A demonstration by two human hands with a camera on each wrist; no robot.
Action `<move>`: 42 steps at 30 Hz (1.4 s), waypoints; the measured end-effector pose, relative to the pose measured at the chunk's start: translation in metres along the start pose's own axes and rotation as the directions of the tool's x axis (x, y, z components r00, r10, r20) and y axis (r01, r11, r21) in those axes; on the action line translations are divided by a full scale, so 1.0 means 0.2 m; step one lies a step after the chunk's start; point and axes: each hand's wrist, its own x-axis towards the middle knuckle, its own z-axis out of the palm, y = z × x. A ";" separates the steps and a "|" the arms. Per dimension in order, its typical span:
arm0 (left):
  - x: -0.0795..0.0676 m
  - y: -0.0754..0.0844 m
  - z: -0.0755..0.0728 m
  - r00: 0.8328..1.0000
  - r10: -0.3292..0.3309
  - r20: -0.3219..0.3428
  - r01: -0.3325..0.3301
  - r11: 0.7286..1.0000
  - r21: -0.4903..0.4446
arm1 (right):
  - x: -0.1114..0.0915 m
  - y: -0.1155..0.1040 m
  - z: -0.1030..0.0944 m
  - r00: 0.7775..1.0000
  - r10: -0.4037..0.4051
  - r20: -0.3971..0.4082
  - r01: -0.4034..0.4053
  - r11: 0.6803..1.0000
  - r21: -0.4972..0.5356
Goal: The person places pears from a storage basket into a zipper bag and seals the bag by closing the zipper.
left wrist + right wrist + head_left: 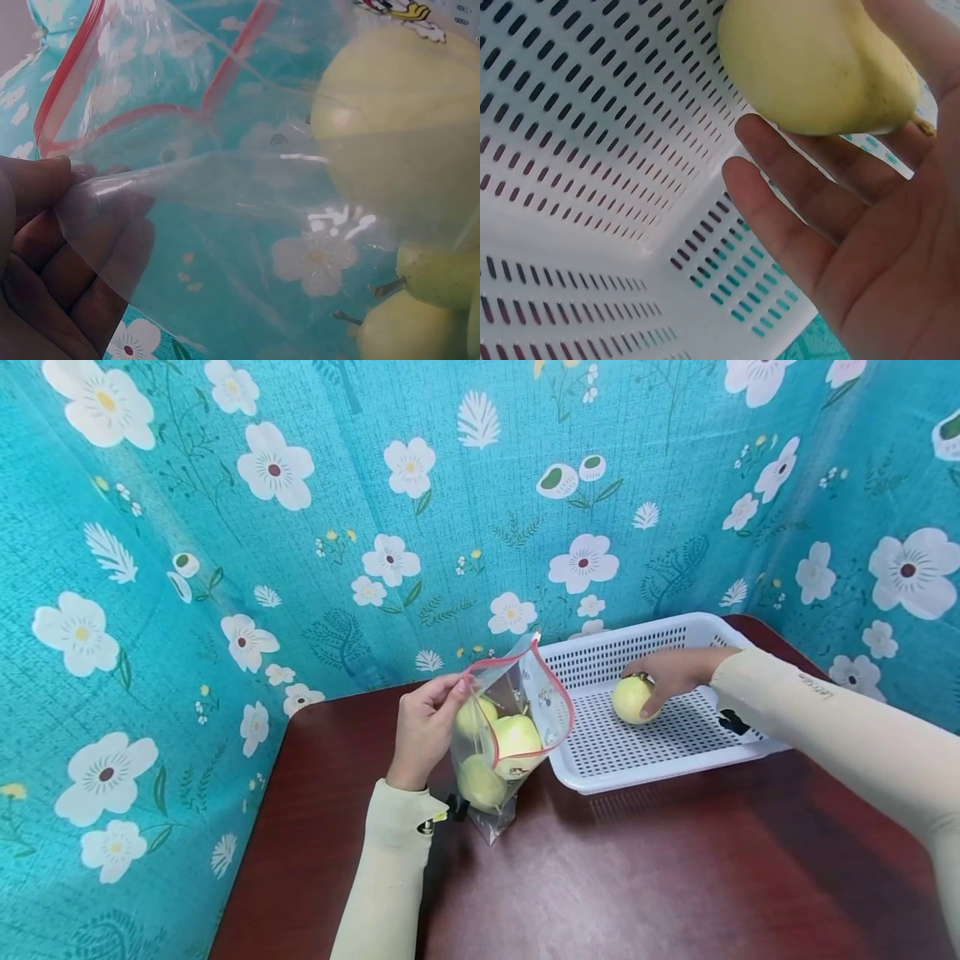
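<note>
At the rim of a clear zip bag (553,693) with a red seal, my left hand (422,727) pinches one corner between thumb and fingers. The bag's mouth gapes, and inside it sit several yellow-green pears (517,737), which the left wrist view shows through the plastic. Over in the white basket (663,772), my right hand (678,672) grips a single pear (632,700). In the right wrist view the thumb lies on one side of this pear (810,67), fingers on the other. Whether it touches the basket floor I cannot tell.
A dark red-brown table (600,877) carries the bag and the basket. The perforated basket stands just right of the bag, its left end close beside it. Blue floral cloth (450,527) hangs behind the table and on both sides.
</note>
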 end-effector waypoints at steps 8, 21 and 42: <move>0.00 0.00 0.00 1.000 -0.012 0.005 0.012 1.000 -0.002 | 0.06 -0.02 0.02 1.000 -0.015 0.000 0.015 0.998 -0.063; 0.00 0.02 0.01 1.000 0.009 0.005 -0.009 1.000 -0.004 | 0.03 -0.04 0.01 1.000 0.004 -0.016 -0.006 0.997 -0.076; -0.01 0.04 0.01 1.000 0.013 0.011 -0.013 1.000 0.009 | -0.06 -0.20 -0.13 0.996 -0.084 -0.014 0.082 0.992 -0.091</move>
